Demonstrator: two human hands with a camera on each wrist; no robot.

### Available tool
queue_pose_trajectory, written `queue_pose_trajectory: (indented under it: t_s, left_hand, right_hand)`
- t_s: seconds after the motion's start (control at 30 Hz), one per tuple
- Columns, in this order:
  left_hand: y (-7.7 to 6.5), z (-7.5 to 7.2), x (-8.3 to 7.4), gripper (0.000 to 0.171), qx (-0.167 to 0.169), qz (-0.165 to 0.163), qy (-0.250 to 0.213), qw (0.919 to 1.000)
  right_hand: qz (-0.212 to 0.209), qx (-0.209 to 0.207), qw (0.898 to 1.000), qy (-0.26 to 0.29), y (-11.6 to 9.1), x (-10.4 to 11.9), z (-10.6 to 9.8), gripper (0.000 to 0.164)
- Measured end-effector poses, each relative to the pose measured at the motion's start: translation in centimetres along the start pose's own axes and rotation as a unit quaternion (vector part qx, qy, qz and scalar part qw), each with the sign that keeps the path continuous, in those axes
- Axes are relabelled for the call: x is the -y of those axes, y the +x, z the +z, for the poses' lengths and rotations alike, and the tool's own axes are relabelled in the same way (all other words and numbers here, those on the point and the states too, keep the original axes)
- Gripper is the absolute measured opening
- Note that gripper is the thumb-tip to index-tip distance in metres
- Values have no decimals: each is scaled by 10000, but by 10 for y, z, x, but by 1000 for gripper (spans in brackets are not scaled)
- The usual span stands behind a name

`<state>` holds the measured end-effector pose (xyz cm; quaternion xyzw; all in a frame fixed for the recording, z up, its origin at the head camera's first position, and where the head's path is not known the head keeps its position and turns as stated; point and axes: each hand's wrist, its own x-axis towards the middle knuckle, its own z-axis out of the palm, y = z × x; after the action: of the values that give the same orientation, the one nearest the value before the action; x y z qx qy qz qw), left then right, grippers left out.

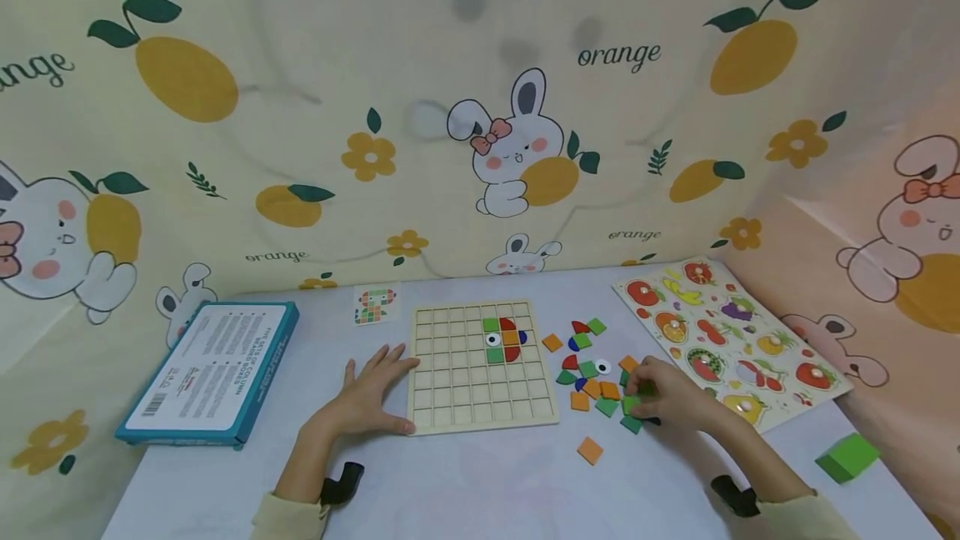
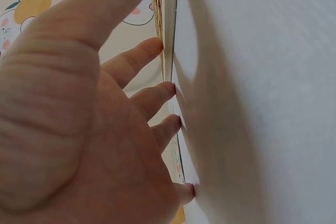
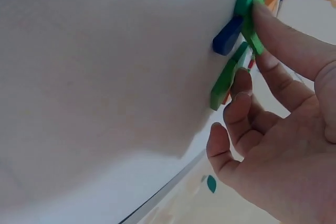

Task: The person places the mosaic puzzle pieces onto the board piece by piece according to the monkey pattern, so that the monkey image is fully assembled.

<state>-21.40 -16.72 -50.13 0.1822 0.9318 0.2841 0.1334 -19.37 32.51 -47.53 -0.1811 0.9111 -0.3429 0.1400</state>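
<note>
A pale wooden grid board (image 1: 450, 397) lies on the table, and my left hand (image 1: 367, 398) rests at its left edge with fingers spread. In the left wrist view, fingertips (image 2: 169, 88) touch the table beside the board's side. Green, red, orange and blue pieces surround a round eye piece (image 1: 492, 340) on the board's upper right part. To the right, over a scatter of loose pieces, is my right hand (image 1: 671, 394). Its thumb and index finger pinch a green tile (image 3: 253, 36). Just beside that tile are a blue piece (image 3: 227, 36) and another green piece (image 3: 224, 85).
A pattern card (image 1: 377, 307) lies behind the board. At the left is a blue and white box (image 1: 210, 369). A fruit picture board (image 1: 731, 332) lies right, with a green block (image 1: 847, 457) nearer the edge. One orange tile (image 1: 590, 450) lies apart in front.
</note>
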Motion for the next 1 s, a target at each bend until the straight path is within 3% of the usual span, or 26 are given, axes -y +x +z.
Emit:
queue_pose_trajectory:
  t_s: [0.17, 0.27, 0.5, 0.77, 1.0]
  left_hand:
    - [1, 1, 0, 105, 18, 56, 8, 10000]
    - [1, 1, 1, 105, 7, 82, 19, 10000]
    - [1, 1, 2, 106, -11, 92, 39, 9999]
    - [1, 2, 5, 106, 18, 129, 34, 9999]
    - [2, 1, 4, 106, 22, 93, 52, 9999]
  right_hand:
    - [-246, 189, 9983, 484, 5, 2, -5, 11]
    - [-452, -8, 9973, 572, 20, 10, -5, 8]
    - [-654, -515, 9947, 601, 83, 41, 17, 14]
    - [-988, -265, 9930, 592, 158, 82, 38, 17]
    - [-934, -118, 9948, 380, 199, 103, 54, 17]
